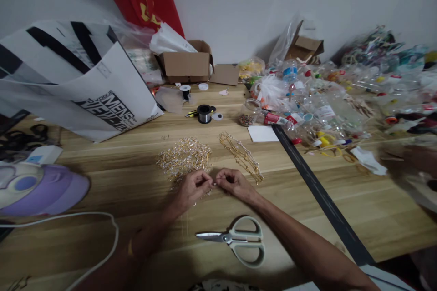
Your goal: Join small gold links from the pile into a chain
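Here the left hand and right hand pinch together on something tiny — too small to identify.

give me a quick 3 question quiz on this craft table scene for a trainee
1. True or false: the scissors lie closed on the table, nearer the person than both hands.
2. What lies just beyond the left hand? A) pile of small gold pieces B) wire spool C) white card
3. The gold chain lies beyond which hand?

Key: 1 true; 2 A; 3 the right hand.
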Tool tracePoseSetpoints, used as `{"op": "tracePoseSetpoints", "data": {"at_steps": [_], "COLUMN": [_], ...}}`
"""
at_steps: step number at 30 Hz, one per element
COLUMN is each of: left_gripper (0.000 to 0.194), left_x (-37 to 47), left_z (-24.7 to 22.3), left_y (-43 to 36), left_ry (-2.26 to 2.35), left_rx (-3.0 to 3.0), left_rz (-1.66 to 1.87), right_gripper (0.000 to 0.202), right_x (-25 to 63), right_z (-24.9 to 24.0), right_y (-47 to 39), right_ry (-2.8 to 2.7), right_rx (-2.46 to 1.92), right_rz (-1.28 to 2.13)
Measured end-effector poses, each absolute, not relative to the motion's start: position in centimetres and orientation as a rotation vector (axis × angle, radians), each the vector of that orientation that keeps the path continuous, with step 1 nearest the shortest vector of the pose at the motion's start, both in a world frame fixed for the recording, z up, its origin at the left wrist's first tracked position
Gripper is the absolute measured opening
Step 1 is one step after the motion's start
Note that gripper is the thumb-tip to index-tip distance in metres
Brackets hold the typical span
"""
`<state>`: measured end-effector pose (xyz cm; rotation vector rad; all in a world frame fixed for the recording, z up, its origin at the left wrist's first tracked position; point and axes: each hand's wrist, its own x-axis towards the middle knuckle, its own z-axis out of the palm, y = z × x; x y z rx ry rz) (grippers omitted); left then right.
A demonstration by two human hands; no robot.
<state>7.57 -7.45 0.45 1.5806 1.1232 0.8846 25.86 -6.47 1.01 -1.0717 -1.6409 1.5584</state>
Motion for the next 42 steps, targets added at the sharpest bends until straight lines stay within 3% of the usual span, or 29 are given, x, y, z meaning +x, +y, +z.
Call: {"op": "tracePoseSetpoints", "data": {"at_steps": [19,42], "left_gripper": [0.025,0.021], "left_x": [7.58,7.64], "left_z": [0.62,0.91], "left_y": [-7.84,-7.72], "left_ry": [1.163,1.155], "left_rx": [1.424,1.471], "left_rz": [0.82,0.838], "right_gripper": [0.026,0.028], "right_x": [25.85,25.93], "right_z": [0.51,0.59], "right_y": [-6.44,-6.51], "right_ry": [-1.647,-1.674], "right_rx": [-1.08,-1.096], "right_rz": [1.556,1.401]}}
